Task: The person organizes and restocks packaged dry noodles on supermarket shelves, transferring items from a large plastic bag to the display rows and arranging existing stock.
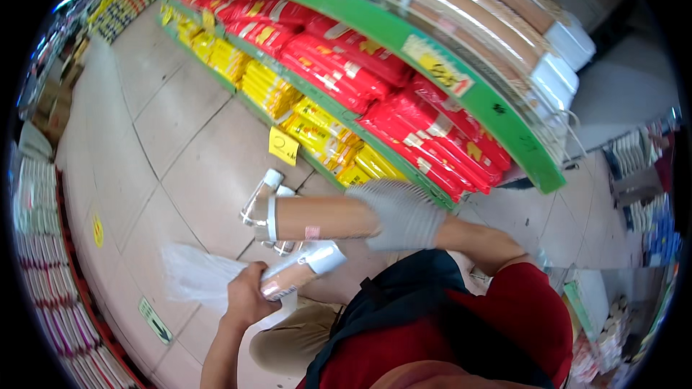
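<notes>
My right hand (403, 219), in a striped white glove, grips one end of a long brown tubular pack (324, 216) with a white band near its far end. The pack lies level across the view, above the floor. My bare left hand (250, 294) is closed around a shorter-looking pack (303, 273) with a white end and clear wrapping. Beside that hand spreads a blurred, translucent plastic bag (200, 275); whether the fingers pinch it too is unclear. More white-ended packs (266, 186) are on the floor, partly hidden behind the brown pack.
A green-edged shelf (486, 113) holds red packs (335, 73) and, lower down, yellow packs (265, 86). Similar brown packs (486, 21) lie on its top. A handwritten yellow tag (284, 146) sticks out from the bottom edge. Stacked goods (46, 259) line the left across the tiled floor (184, 183).
</notes>
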A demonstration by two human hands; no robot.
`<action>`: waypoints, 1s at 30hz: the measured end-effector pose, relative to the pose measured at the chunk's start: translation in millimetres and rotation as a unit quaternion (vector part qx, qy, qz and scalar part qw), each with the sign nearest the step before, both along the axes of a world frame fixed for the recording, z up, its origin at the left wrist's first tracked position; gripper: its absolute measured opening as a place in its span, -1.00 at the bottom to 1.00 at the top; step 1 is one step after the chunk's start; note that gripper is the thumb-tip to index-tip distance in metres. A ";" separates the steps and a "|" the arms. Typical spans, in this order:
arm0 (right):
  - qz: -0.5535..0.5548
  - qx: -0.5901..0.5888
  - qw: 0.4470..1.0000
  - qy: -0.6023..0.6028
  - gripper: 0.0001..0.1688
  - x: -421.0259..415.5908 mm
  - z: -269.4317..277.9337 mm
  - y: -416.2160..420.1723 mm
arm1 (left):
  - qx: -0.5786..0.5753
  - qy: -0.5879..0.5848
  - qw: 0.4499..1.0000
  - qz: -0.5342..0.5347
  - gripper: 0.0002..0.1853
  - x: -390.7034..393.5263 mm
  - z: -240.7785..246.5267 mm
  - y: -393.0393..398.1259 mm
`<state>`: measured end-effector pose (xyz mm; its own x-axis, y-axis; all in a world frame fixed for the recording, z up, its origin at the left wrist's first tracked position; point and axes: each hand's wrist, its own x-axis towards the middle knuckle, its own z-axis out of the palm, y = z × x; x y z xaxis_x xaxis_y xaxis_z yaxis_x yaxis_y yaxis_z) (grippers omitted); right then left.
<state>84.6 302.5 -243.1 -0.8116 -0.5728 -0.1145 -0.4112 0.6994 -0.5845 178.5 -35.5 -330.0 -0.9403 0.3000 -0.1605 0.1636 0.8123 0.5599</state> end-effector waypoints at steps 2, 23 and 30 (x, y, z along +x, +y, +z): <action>-0.049 -0.032 0.980 0.193 -0.27 10.7 74.2 31.6 | 0.044 0.045 0.995 0.075 -0.41 -11.9 33.7 6.1; -0.183 0.166 0.831 0.499 -0.39 -27.6 232.3 99.9 | 0.067 0.496 0.865 -0.030 -0.45 -115.7 178.0 95.4; -0.076 0.306 0.902 0.295 -0.11 -13.3 216.9 12.0 | 0.005 0.623 0.775 -0.102 -0.36 -150.9 229.7 143.1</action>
<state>71.2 314.5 -26.1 -0.8984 -0.4264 0.1057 -0.3970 0.8910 0.2203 27.5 107.7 -100.3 -0.2960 0.4577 0.8384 0.7067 0.6954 -0.1302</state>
